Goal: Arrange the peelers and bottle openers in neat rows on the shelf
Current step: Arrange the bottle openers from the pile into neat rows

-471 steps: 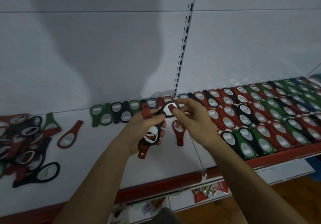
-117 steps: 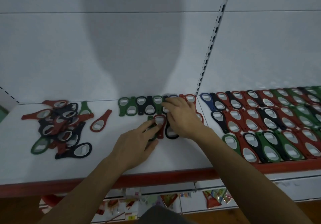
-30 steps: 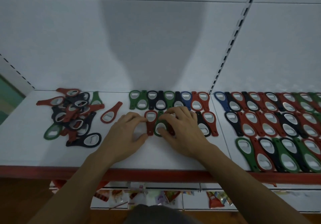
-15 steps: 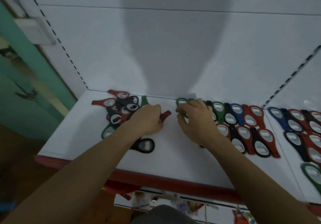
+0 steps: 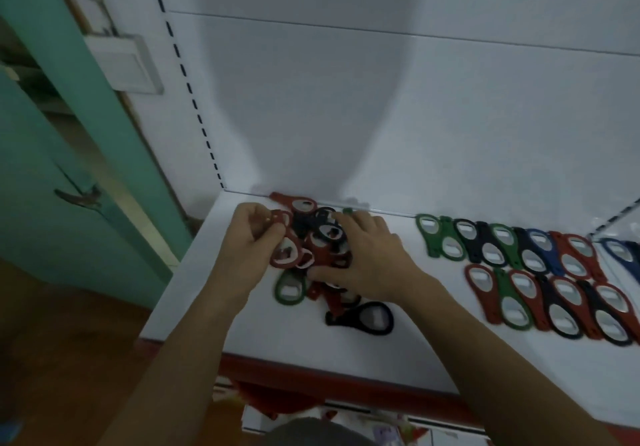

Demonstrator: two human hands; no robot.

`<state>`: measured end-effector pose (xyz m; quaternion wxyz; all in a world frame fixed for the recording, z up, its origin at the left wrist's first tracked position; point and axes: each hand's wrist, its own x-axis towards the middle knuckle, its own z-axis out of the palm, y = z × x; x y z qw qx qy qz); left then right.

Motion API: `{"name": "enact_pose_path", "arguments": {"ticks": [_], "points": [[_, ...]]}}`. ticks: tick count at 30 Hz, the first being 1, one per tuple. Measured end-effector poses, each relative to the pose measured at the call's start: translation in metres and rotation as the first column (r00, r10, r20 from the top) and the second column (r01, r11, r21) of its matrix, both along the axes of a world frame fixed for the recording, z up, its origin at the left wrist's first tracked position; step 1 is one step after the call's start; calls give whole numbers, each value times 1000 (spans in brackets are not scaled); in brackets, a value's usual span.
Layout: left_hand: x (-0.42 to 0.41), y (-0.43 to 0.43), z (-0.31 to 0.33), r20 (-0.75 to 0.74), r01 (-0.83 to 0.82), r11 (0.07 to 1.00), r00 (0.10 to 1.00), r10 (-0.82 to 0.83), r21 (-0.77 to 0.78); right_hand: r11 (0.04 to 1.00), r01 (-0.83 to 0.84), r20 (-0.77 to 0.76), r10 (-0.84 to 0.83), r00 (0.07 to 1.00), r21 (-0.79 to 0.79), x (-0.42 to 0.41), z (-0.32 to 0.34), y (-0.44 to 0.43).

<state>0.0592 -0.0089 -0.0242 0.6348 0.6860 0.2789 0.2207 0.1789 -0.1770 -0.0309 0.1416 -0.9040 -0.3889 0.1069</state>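
- Far left: teal door (image 5: pixel 62 154) and a white wall switch plate (image 5: pixel 123 64); both off the shelf, no bearing on the work.
- Left hand (image 5: pixel 251 237): curled shut around a red opener (image 5: pixel 285 255), lifted at the left edge of the unsorted heap (image 5: pixel 322 248).
- Heap: red, black and green openers tangled and overlapping near the back wall; one green opener (image 5: pixel 290 288) and one black opener (image 5: pixel 363 317) lying loose at its front edge.
- Right hand (image 5: pixel 367 258): spread flat on the heap, fingers splayed; no clear pinch on any single piece.
- Bare white shelf (image 5: pixel 346 359) between heap and rows; room to extend.
- Right: back row (image 5: pixel 502 248) and front row (image 5: pixel 554 303), alternating head-to-tail, touching, tidy.
- Estimate: well past half; heap left to lay out. No peelers identifiable.
- Obstacle: interlocked handles, likely to drag neighbours when pulled.
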Motion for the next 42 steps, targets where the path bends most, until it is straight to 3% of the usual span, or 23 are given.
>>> {"name": "enact_pose_path", "arguments": {"ticks": [4,8,10,16,24,26,30,35,39,42], "points": [[-10,27,3,63,-77,870,990,123,-488,984,47,109,-29,994,-170,-16,-5,50],[-14,50,3,149,85,555,986,71,-828,987,29,83,-16,996,-155,0,1,58],[-10,57,0,163,129,487,986,28,-864,991,-2,74,12,997,-134,6,8,58],[6,61,4,185,206,443,978,-91,-872,973,-47,202,95,975,-227,10,24,63],[16,56,0,247,316,435,946,-209,-843,991,-74,444,117,888,-112,44,-1,38],[23,51,-1,249,320,427,944,-216,-846,995,-100,450,94,888,-10,53,-7,30],[36,45,0,241,304,410,950,-198,-860,963,-96,285,22,958,250,61,-6,21],[54,37,4,218,248,441,969,-119,-863,834,89,30,-126,992,544,61,22,15],[68,19,13,298,332,497,943,-149,-801,640,260,-344,6,939,723,45,34,23],[74,3,16,408,466,442,885,-225,-766,508,365,-457,64,887,780,27,34,38]]}}
